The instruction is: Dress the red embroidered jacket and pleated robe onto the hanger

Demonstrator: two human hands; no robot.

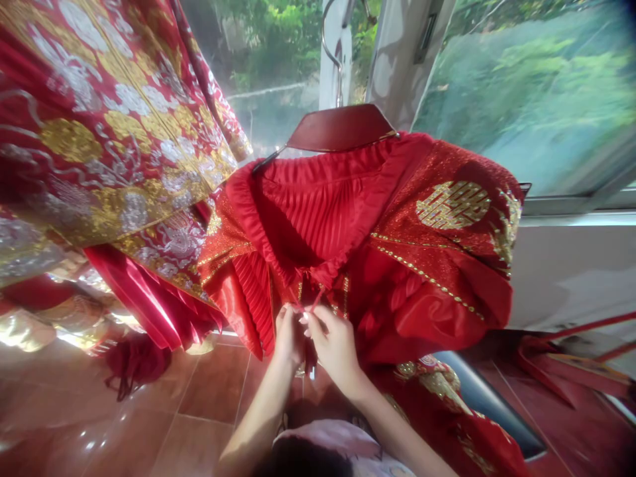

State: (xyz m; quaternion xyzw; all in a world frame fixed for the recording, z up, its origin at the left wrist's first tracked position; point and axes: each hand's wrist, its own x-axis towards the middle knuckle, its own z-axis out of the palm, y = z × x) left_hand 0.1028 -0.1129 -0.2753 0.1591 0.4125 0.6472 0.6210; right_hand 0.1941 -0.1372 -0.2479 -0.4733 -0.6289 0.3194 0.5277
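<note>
A red garment with gold embroidery (422,252) hangs on a dark red wooden hanger (338,129) in front of a window. Its pleated red lining faces me. Low on the garment's front, my left hand (288,334) and my right hand (335,344) meet, both with fingers pinched on a thin red tie (314,301). The two hands touch each other at the fingertips. Part of the tie is hidden between the fingers.
A second red, gold and silver embroidered garment (109,132) hangs at the upper left. Reddish-brown floor tiles (199,397) lie below. Red cloth and a dark surface (477,391) lie at the lower right. A white window frame (571,205) runs behind.
</note>
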